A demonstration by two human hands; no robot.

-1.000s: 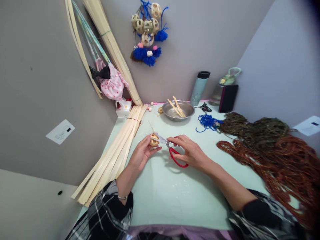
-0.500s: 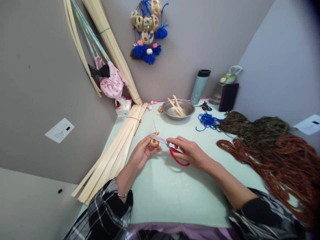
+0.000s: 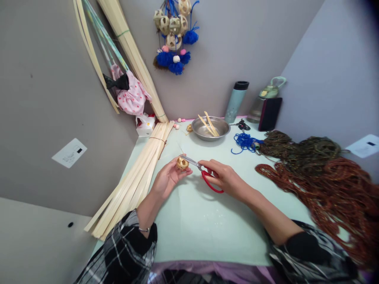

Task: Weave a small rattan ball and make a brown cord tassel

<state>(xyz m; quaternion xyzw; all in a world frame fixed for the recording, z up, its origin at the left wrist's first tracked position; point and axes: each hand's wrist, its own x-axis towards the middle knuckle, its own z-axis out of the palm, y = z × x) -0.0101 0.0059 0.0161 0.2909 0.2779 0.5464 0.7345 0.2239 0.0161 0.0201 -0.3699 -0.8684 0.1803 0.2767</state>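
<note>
A small woven bamboo ball [image 3: 182,163] sits in the fingers of my left hand [image 3: 167,177], held above the pale green table. My right hand [image 3: 226,178] grips a pair of scissors [image 3: 211,184] by its red handles. The blades point left and lie at the upper edge of the ball, close together. A thin, faint sliver shows just above the ball near the blade tips. My left fingers partly hide the ball's left side.
Bamboo strips [image 3: 133,177] lie bundled at left. Behind my hands stands a metal bowl [image 3: 197,132] with strips in it. A tumbler [image 3: 237,102] and phone [image 3: 270,114] are at the back right. Blue cord [image 3: 245,142] and brown cord [image 3: 340,193] lie at right.
The strip end that stood up from the ball no longer shows upright; only a faint sliver is there. The scissor blades have closed together. Both hands stay nearly in place.
</note>
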